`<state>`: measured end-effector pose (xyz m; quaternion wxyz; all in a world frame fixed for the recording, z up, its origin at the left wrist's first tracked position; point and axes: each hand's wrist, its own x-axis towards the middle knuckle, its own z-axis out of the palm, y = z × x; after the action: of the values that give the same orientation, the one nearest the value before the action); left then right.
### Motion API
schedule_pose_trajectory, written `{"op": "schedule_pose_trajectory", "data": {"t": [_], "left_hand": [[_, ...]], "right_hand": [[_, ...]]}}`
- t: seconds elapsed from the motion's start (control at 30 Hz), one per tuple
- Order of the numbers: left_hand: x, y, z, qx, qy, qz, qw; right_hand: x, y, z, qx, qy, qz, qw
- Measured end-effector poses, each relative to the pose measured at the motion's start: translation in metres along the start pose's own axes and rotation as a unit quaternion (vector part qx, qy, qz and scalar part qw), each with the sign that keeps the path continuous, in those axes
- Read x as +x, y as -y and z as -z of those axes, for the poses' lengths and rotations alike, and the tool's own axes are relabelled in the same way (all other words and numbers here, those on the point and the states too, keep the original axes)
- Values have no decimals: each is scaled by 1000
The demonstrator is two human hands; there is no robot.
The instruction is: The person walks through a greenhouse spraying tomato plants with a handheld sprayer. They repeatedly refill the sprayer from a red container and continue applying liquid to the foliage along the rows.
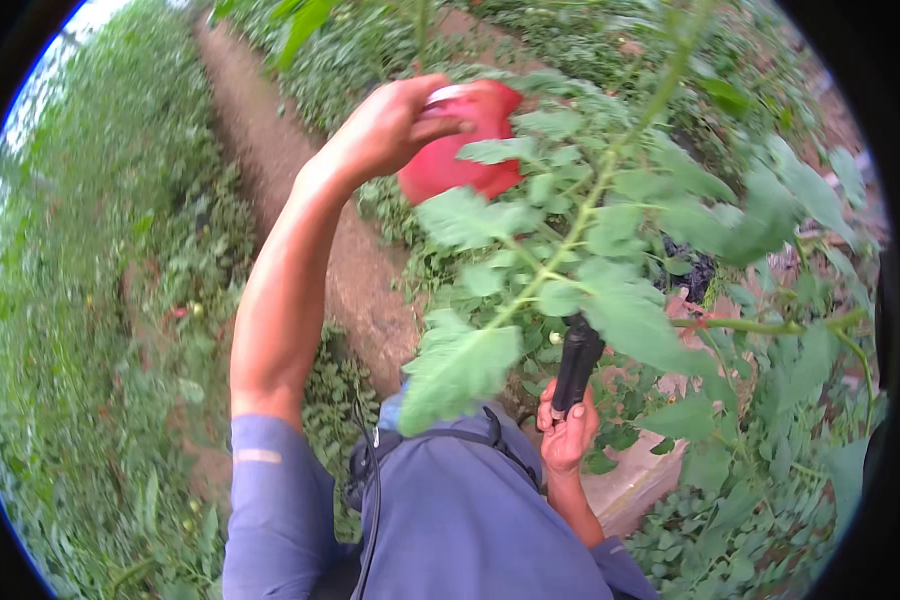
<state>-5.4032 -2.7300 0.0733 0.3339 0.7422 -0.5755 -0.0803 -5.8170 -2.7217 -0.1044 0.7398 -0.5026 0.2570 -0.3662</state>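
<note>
My left hand (401, 124) is raised at the upper middle, its fingers closed on a red object (469, 150) that looks like soft plastic or cloth, blurred, with a small white part at the fingers. Lower down on the right, my right hand (568, 431) grips the black handle (579, 360) of a tool whose far end is hidden behind leaves. Between the hands and above them, a tomato plant's leafy stem (589, 202) slants across the view, close to the camera, and its leaves cover part of the red object.
A bare soil path (367, 277) runs between rows of plants. Dense tomato plants (82, 300) fill the left side. At the right, a green stem (765, 326) with a reddish tie reaches across. A black cord (375, 487) hangs down my front beside a waist strap.
</note>
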Motion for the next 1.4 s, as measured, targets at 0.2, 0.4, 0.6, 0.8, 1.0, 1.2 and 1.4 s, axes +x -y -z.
{"op": "schedule_pose_trajectory", "data": {"t": [0.2, 0.4, 0.6, 0.8, 1.0, 1.2, 1.4], "left_hand": [[-3, 26, 12, -14, -64, -93, 994], [-45, 55, 41, -41, -145, -121, 981], [-166, 99, 16, -72, -115, 159, 978], [-266, 169, 4, -73, -135, 249, 956], [-347, 238, -15, -117, -178, 325, 921], [-368, 225, -9, -53, -177, 353, 917], [-380, 224, -2, -79, -200, 379, 900]], "right_hand": [[-7, -32, 4, -22, -86, 61, 994], [-49, -173, 129, -367, -31, 259, 893], [-14, -158, -11, -119, 36, -65, 990], [6, -63, -149, -11, 118, -62, 991], [31, -83, -187, 0, 200, -57, 978], [42, -74, -202, 37, 200, -22, 979], [61, -59, -222, 82, 166, 39, 982]]}}
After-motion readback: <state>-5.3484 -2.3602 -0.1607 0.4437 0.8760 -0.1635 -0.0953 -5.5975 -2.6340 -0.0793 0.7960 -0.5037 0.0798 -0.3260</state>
